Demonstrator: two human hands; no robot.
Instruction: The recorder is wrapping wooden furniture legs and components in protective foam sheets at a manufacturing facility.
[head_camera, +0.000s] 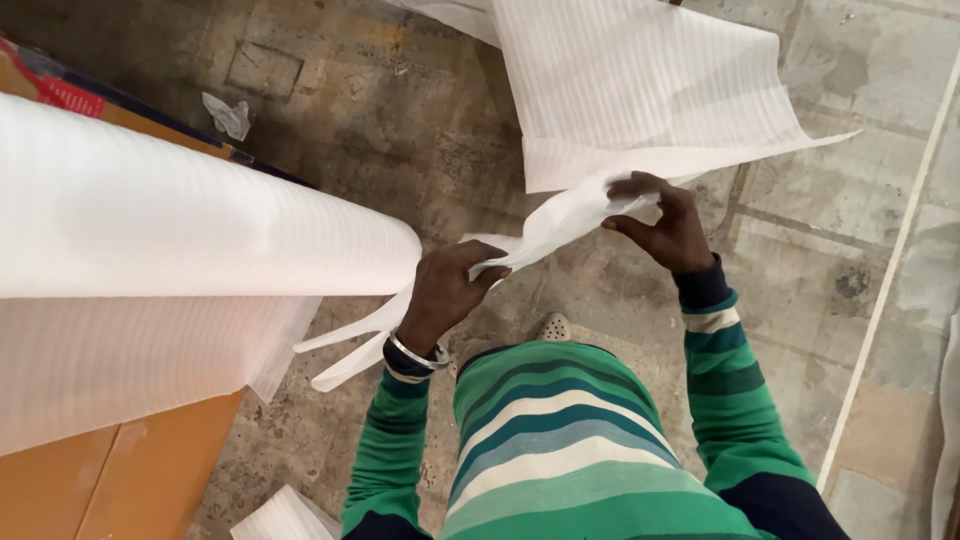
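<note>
— Where are we with the foam sheet (640, 90)?

— We have it gathered at one edge only. Our left hand (445, 290) is closed around the twisted strip (545, 235), and our right hand (665, 225) pinches the same strip higher up, fingers bent. The sheet hangs over the floor (400, 130).

— And the rest?

— Most of it is loose and flat (the big roll (190, 215) beside us lies on the orange table (120, 480)), so we judge much is left.
</note>
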